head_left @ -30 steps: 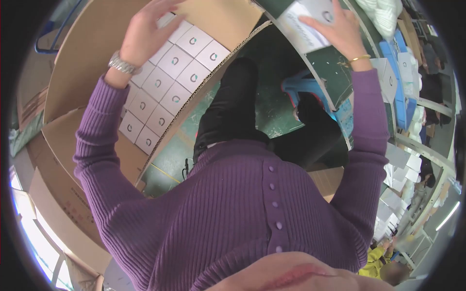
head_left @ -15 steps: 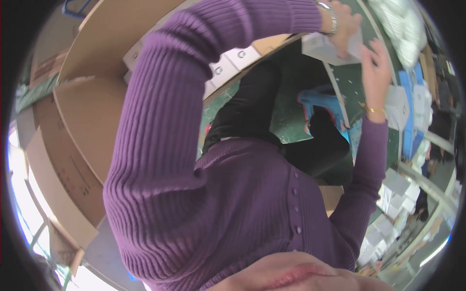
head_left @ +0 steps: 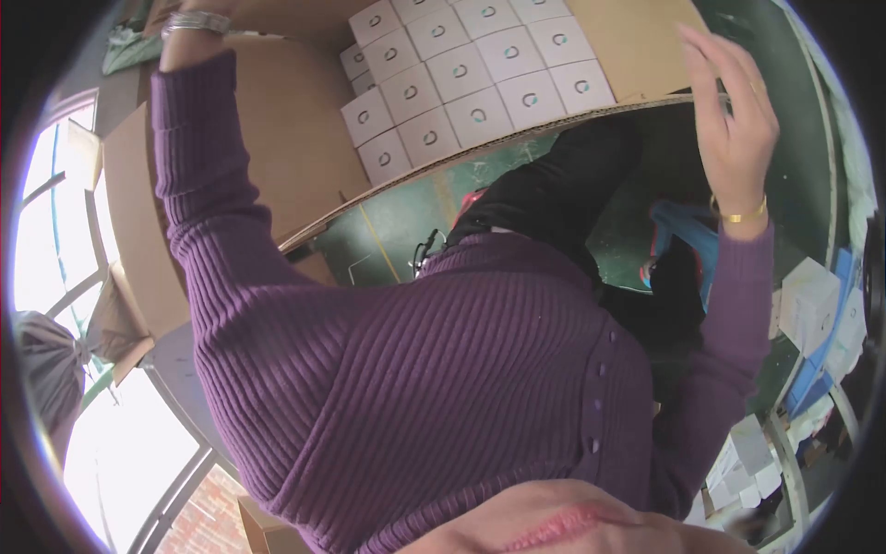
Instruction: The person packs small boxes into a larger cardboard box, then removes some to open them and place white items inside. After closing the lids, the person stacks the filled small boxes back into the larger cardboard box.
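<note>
My left hand (head_left: 207, 7) is at the top left edge, with a silver band at its wrist. Its fingers lie outside the view, so whether it holds something cannot be seen. Beneath it is the inner wall of a large cardboard box (head_left: 277, 120). Inside that box, rows of small white boxes (head_left: 478, 114) with round logos are packed side by side. My right hand (head_left: 736, 125) is raised at the upper right, fingers apart and holding nothing, near the big box's right edge and above a green surface (head_left: 801, 138).
A blue stool (head_left: 706, 245) stands beside my legs at the right. More white boxes (head_left: 812, 305) lie by a blue rack farther right, with others (head_left: 746, 462) lower down. A tied grey bag (head_left: 51, 355) hangs at the left near bright windows.
My left hand has swung from the upper right to the far upper left, away from the white box there. The view has shifted, showing more packed boxes. My right hand stays open.
</note>
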Action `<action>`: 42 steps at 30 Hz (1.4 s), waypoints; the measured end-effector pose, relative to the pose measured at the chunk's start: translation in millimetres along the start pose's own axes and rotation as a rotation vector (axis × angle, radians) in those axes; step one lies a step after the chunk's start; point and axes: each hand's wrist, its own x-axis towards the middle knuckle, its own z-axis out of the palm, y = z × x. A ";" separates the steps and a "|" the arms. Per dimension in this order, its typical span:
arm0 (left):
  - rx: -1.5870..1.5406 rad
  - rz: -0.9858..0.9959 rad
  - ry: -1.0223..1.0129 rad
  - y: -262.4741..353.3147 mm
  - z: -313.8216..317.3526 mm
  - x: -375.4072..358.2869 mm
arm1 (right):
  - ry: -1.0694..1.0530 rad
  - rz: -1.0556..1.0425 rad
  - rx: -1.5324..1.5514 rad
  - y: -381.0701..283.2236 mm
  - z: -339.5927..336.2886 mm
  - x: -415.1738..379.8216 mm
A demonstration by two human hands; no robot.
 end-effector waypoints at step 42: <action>0.731 -0.765 -1.000 -318.7 198.1 -93.8 | -0.475 0.214 0.028 -7.2 57.9 28.9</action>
